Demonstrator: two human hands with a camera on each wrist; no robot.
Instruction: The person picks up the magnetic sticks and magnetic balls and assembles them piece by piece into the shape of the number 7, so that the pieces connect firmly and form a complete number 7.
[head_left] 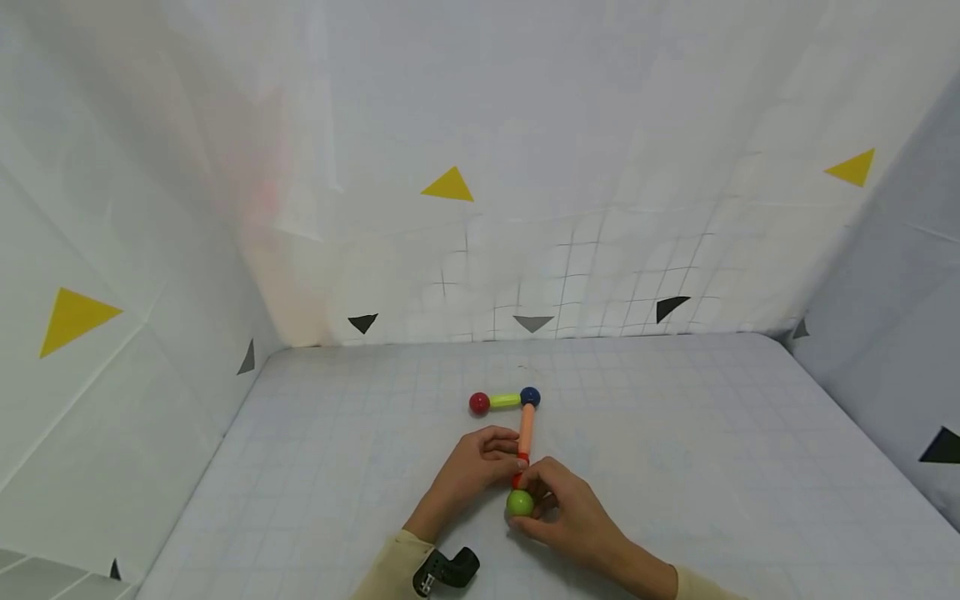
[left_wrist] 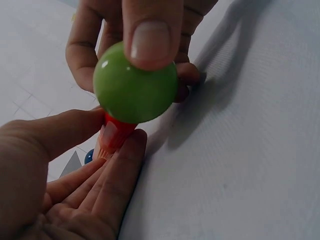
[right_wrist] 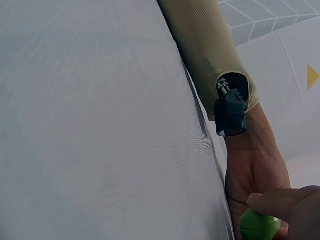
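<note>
A toy chain of balls and rods lies on the white table. Its near end is a green ball (head_left: 520, 503), pinched between the thumb and fingers of my right hand (head_left: 573, 512). Right beside it, my left hand (head_left: 471, 467) grips the red end piece (left_wrist: 114, 131) between thumb and fingers. From there an orange rod (head_left: 527, 429) runs away from me to a blue ball (head_left: 530, 397). At the blue ball the chain bends left along a yellow-green rod (head_left: 505, 401) to a red ball (head_left: 479, 403). In the left wrist view, the green ball sits against the red piece.
The table (head_left: 322, 467) has a faint grid and ends at a pale back wall (head_left: 585, 125) with yellow and dark triangles. Pale side walls stand left and right. A black camera (head_left: 446, 571) sits on my left wrist at the sleeve.
</note>
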